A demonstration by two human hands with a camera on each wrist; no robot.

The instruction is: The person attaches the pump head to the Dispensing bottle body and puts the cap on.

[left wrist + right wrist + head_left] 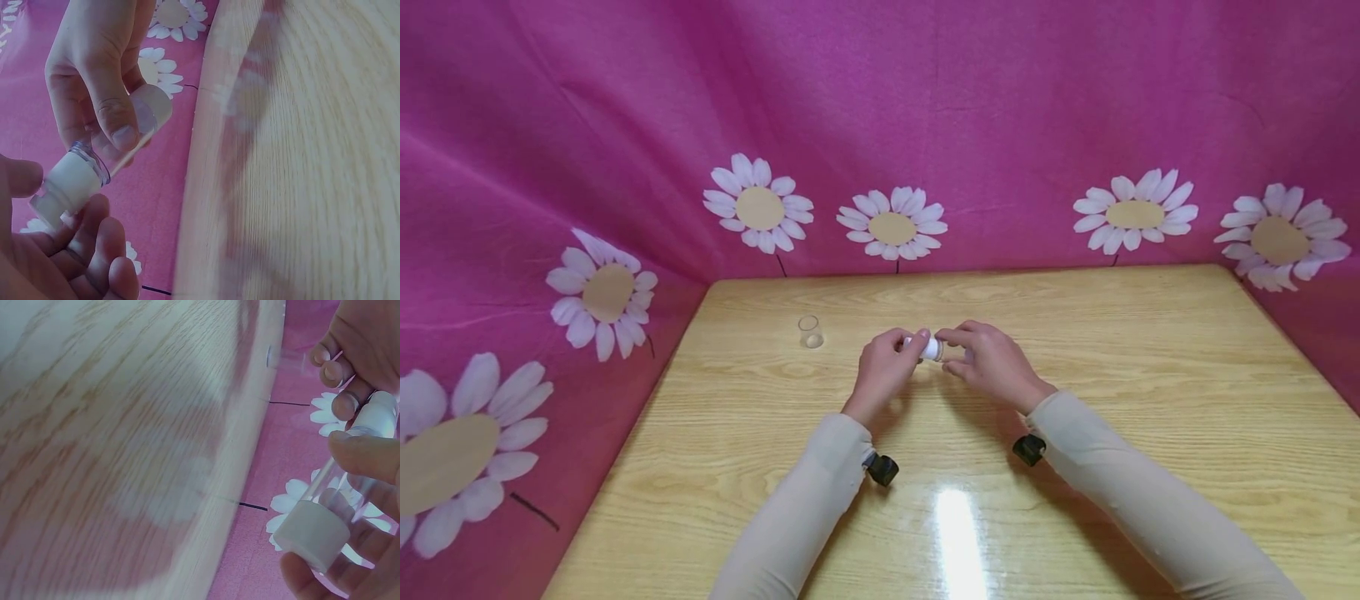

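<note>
Near the middle of the table, my left hand (880,371) grips a small white pump top (74,178) with a clear collar, thumb on one side and fingers curled beneath. Facing it, my right hand (997,364) pinches a small clear bottle with a white base (312,533) between thumb and fingers. A thin tube (132,152) runs slantwise from the collar toward the bottle, partly hidden by the right thumb. Both pieces are held above the table, tilted and close together. A short clear cap (810,333) stands on the table to the left of the hands.
The light wood table (760,467) reflects a bright strip of light near its front. Pink cloth (1000,100) with white daisies hangs behind and along both sides. A small black wrist device (882,469) hangs beneath the left sleeve, and another (1029,449) beneath the right.
</note>
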